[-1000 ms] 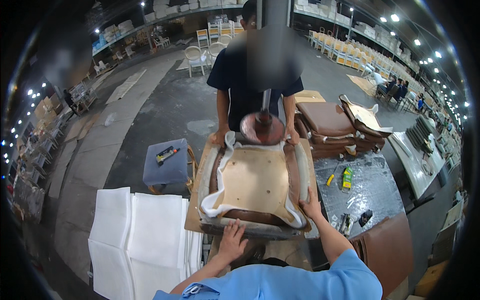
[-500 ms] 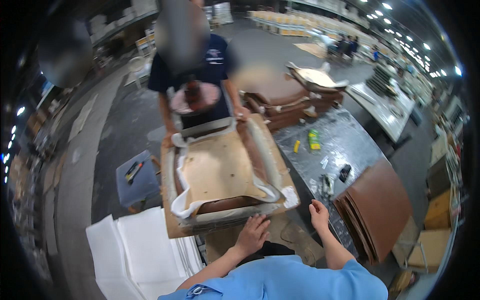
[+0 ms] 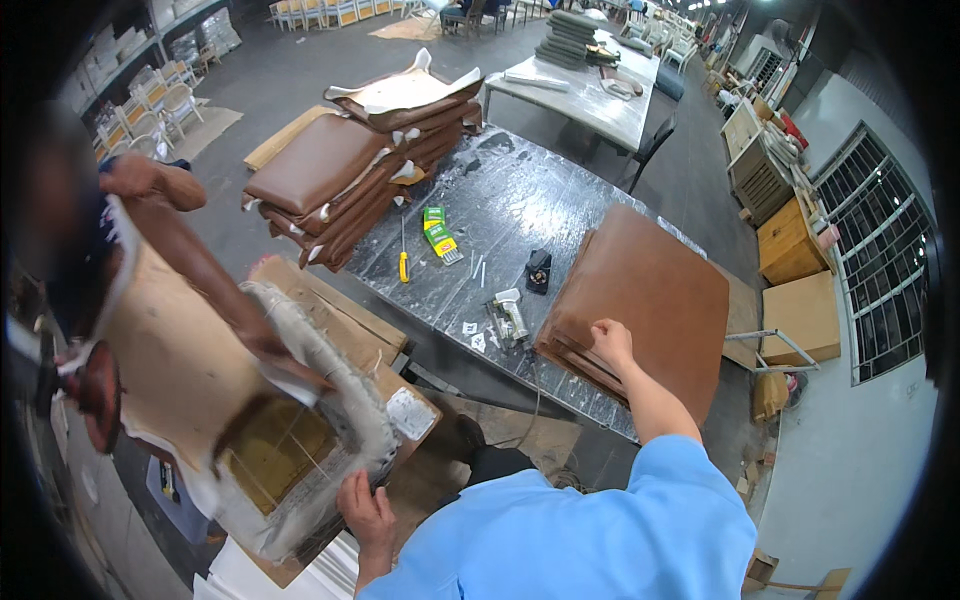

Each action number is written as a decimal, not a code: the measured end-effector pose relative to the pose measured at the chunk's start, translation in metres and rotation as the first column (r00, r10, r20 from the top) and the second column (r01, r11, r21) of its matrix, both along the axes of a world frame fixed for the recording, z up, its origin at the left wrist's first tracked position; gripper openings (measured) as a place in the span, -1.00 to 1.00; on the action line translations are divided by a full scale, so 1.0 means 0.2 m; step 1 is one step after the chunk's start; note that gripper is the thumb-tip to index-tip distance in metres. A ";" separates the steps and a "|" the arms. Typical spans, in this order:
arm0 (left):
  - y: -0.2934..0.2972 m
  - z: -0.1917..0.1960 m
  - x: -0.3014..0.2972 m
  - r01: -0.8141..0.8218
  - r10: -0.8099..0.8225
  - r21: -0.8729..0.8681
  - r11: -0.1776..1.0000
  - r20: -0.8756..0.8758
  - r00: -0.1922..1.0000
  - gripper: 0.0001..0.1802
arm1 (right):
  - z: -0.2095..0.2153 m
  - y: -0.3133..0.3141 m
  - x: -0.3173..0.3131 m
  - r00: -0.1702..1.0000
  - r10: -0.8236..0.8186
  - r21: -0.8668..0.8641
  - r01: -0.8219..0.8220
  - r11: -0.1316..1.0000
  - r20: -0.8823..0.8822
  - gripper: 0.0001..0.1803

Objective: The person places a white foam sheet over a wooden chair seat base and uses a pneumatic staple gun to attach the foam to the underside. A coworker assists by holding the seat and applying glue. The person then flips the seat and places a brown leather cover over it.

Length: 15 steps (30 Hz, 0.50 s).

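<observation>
My left hand (image 3: pixel 367 512) is open, its fingers slightly bent, at the near corner of a grey padded frame (image 3: pixel 375 430) on a board. Over the stack of brown leather-like sheets (image 3: pixel 660 300) on the table, near its left edge, is my right hand (image 3: pixel 610 343). Its fingers are curled together, and whatever they may hold is hidden. Across from me a person lifts a brown seat cover (image 3: pixel 190 260) with a tan underside and white edges. The cover is tilted up, baring a yellowish panel (image 3: pixel 280 455) inside the frame.
On the dark, shiny table (image 3: pixel 500 190) lie a yellow-handled screwdriver (image 3: pixel 404 265), green-and-yellow packets (image 3: pixel 438 235), a staple-gun-like tool (image 3: pixel 510 312) and a small black object (image 3: pixel 538 270). Brown covered cushions (image 3: pixel 320 165) are stacked at its far left. White sheets (image 3: pixel 290 570) stand below the frame.
My view has swung right. My right hand has moved over the brown sheets. The other person has raised the seat cover, which lay flat within the frame before.
</observation>
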<state>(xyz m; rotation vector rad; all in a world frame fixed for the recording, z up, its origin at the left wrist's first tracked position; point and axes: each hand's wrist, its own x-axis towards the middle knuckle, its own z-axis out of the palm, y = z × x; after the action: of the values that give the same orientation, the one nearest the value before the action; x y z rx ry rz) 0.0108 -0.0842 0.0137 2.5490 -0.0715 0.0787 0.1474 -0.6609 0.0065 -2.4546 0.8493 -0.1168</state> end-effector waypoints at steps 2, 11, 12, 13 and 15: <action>-0.08 0.01 0.09 -0.149 0.146 -0.011 0.989 -0.121 0.982 -0.43 | -0.02 -0.13 0.16 0.996 0.063 -0.079 -0.068 0.995 -0.060 -0.72; -0.45 -0.05 0.57 -0.255 0.256 0.165 0.953 0.017 0.967 -0.12 | -0.14 -0.37 0.69 0.873 0.230 -0.109 -0.303 0.947 -0.430 -0.48; -0.45 -0.05 0.55 -0.232 0.232 0.194 0.953 0.021 0.973 -0.10 | -0.14 -0.39 0.70 0.861 0.251 -0.121 -0.334 0.935 -0.442 -0.50; -0.45 -0.05 0.55 -0.230 0.230 0.196 0.953 0.021 0.973 -0.11 | -0.14 -0.42 0.71 0.848 0.272 -0.131 -0.366 0.921 -0.454 -0.51; -0.45 -0.04 0.56 -0.238 0.237 0.227 0.944 0.031 0.971 -0.12 | -0.16 -0.40 0.74 0.824 0.282 -0.095 -0.372 0.923 -0.492 -0.58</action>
<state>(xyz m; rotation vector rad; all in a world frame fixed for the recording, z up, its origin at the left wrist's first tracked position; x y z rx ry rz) 0.1218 -0.1741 0.0052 2.7779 0.2401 0.1773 0.2946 -0.7411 -0.0256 -2.8200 0.6007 0.5777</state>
